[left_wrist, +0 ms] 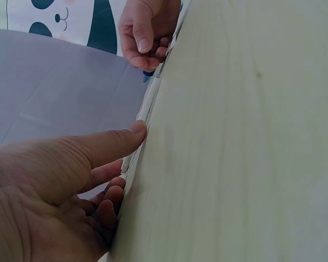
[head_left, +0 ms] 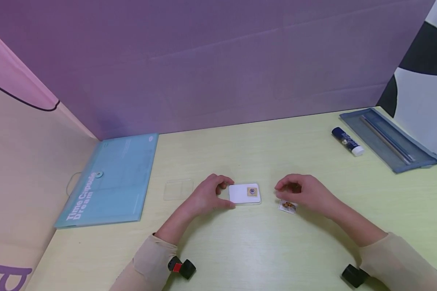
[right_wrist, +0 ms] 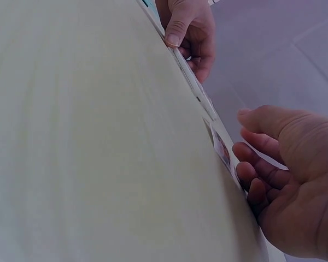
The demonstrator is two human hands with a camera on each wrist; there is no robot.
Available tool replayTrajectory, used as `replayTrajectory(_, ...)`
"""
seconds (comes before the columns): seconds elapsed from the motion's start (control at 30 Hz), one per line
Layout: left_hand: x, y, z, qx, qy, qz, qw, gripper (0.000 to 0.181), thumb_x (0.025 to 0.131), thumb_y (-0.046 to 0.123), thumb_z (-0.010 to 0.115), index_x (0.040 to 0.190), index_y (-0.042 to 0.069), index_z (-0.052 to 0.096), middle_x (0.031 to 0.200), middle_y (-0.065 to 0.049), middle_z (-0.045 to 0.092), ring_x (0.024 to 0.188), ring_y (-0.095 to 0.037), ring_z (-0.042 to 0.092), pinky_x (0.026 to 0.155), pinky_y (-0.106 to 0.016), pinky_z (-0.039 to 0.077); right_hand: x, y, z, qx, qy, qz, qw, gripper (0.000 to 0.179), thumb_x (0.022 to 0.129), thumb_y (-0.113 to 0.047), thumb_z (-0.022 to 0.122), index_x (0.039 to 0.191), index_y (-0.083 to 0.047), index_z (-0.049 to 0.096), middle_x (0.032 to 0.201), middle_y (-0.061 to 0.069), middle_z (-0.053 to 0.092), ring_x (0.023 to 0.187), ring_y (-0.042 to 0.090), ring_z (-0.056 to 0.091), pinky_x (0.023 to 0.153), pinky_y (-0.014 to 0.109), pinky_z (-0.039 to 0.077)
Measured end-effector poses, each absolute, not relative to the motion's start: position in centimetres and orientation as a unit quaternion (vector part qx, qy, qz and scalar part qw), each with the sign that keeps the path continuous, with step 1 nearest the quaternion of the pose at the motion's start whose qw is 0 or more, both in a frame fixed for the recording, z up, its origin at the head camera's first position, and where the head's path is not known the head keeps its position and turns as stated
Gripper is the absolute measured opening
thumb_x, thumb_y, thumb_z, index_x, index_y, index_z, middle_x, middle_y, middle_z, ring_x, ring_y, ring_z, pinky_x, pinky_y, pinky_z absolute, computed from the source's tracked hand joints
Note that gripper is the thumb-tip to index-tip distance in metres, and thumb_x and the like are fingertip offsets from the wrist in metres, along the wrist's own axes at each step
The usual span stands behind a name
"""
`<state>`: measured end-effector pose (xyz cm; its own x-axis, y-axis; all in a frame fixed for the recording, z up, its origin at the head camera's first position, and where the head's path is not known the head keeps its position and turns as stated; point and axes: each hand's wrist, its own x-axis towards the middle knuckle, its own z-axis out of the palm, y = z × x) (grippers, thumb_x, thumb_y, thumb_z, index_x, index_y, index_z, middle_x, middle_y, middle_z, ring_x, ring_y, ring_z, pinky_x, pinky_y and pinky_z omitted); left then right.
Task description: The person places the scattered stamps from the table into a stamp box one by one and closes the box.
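Observation:
In the head view, my left hand holds a white rounded card-like piece by its left end, thumb at the near corner and a finger at the far one. The piece lies flat, with a small tan square sticker on its right part. My right hand hovers to the right, fingers loosely bent and thumb apart from them, seemingly with nothing between. Just under it lies a small picture sticker, partly covered. In the right wrist view this sticker appears beside the fingertips, tilted.
A clear plastic rectangle lies left of my left hand. Farther left is a blue document folder with a string button. At the back right are a glue stick and a blue-grey mesh pouch containing a long thin item.

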<state>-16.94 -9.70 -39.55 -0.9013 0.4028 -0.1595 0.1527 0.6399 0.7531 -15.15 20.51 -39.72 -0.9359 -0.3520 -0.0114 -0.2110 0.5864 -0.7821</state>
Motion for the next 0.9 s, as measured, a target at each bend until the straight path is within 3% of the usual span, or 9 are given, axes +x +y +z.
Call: replayTrajectory(0.9,-17.0,-9.7,-39.8,0.161,0.896,0.386,0.149,0.058,0.077,0.013,0.09,0.128,0.012,0.064,0.106,-0.001,0.053,0.095,-0.02,0.048,0.079,-0.032,0.042,-13.6,22.3,-39.9,-0.189,0.899,-0.387,0.074,0.031,0.082,-0.023,0.086,0.107,-0.012,0.071,0.093,-0.002,0.059,0.085,0.017,0.052,0.07,0.024,0.045)
